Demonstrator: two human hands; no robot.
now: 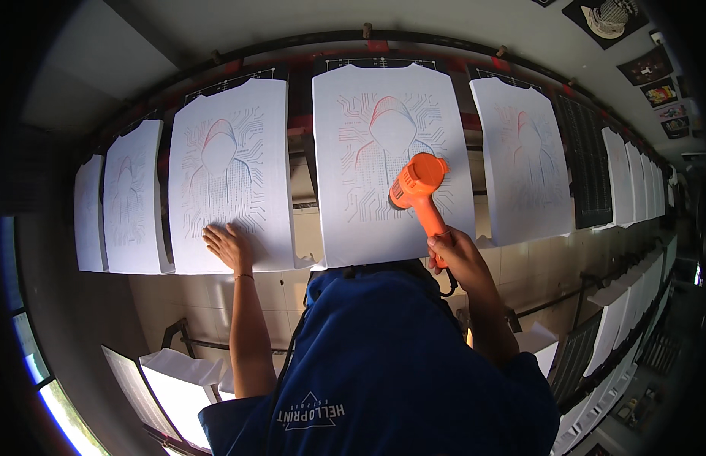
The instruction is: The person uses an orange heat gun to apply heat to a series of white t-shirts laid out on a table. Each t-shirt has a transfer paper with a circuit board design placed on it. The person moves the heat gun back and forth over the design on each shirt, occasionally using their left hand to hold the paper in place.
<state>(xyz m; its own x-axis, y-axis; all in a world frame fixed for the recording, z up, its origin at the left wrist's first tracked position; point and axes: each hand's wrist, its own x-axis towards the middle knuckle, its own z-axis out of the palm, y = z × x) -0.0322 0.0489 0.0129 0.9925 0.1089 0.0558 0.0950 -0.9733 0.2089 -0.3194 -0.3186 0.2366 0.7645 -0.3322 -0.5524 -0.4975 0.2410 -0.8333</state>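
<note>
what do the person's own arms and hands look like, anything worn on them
Both the left hand and right hand are gloveless, and the forearms are bare. A thin band circles the left wrist; none shows on the right. Short, dark blue sleeves cover the upper arms.

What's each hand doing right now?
Left hand: open, palm down on a printed white shirt.
Right hand: closed, holding an orange heat gun.

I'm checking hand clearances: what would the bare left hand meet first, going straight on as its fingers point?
The bare left hand would likely meet the blue-and-red line print on the white shirt-shaped fabric beneath it; depth and contact are unclear.
</note>
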